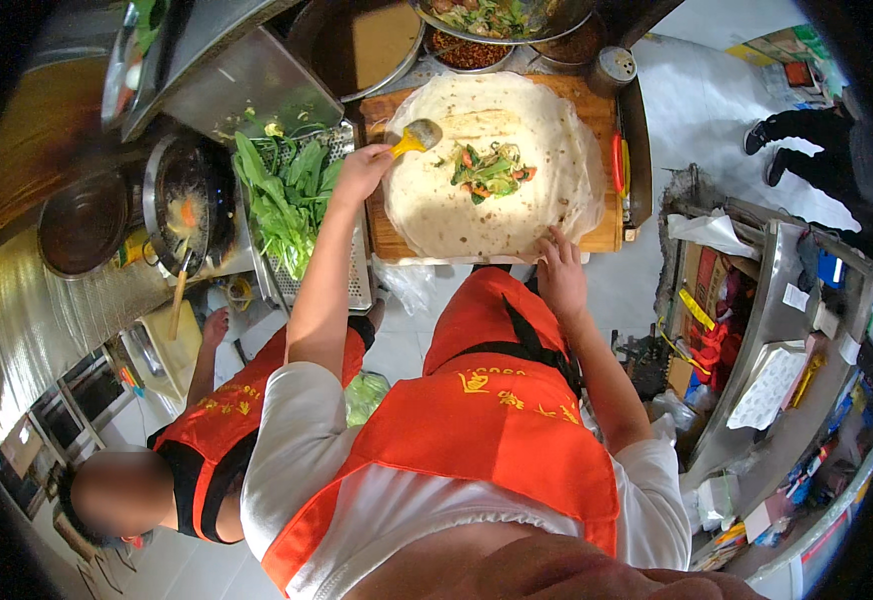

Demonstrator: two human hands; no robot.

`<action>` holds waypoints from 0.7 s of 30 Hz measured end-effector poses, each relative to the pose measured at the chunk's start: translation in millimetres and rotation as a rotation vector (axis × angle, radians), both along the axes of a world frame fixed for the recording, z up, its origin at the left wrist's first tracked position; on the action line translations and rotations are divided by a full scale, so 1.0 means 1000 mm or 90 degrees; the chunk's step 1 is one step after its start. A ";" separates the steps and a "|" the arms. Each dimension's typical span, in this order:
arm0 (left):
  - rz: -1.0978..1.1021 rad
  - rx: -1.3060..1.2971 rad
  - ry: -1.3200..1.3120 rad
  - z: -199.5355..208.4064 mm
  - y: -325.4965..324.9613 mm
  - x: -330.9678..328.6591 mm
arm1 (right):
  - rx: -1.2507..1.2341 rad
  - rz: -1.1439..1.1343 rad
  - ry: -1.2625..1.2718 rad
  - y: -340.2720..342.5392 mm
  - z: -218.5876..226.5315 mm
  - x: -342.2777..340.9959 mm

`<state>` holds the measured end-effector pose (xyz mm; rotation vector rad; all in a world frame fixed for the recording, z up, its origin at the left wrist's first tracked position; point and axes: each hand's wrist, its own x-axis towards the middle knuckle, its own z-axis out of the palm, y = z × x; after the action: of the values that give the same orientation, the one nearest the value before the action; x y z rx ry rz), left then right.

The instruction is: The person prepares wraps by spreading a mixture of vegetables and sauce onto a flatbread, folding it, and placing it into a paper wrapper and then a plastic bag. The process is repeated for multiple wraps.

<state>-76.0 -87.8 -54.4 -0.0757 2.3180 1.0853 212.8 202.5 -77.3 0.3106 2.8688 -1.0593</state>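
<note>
A stack of large, thin round flatbreads (pixel 422 205) lies on a wooden board (pixel 609 230) in front of me. A small heap of cooked greens with orange-red pieces (pixel 494 172) sits near the middle of the top sheet. My left hand (pixel 362 173) is closed around the yellow handle of a spoon (pixel 423 134), whose dark bowl is over the upper left of the flatbread. At the near right edge, my right hand (pixel 561 268) rests its outstretched fingertips on the flatbread's rim; its thumb is not clearly seen.
Leafy greens (pixel 282 190) lie on a perforated metal tray at left, beside a wok (pixel 189 205) with a ladle. Behind the board stand a large pot (pixel 362 45), a bowl of chilli (pixel 467 50) and a can (pixel 614 70). A co-worker (pixel 232 420) stands at left; shelving (pixel 757 340) is at right.
</note>
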 end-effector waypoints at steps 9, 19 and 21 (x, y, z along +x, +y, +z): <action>0.068 0.182 0.055 0.129 0.121 -0.047 | 0.094 0.030 0.031 -0.002 -0.011 0.002; -0.044 0.233 0.108 0.138 0.135 -0.076 | 0.081 0.036 0.098 0.003 -0.011 -0.002; 0.022 0.270 0.163 0.112 0.140 -0.100 | 0.088 0.055 0.124 0.004 -0.012 0.000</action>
<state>-176.1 52.1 57.2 0.1971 2.2534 1.6621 212.9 206.5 -89.4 0.0930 3.1032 -0.9275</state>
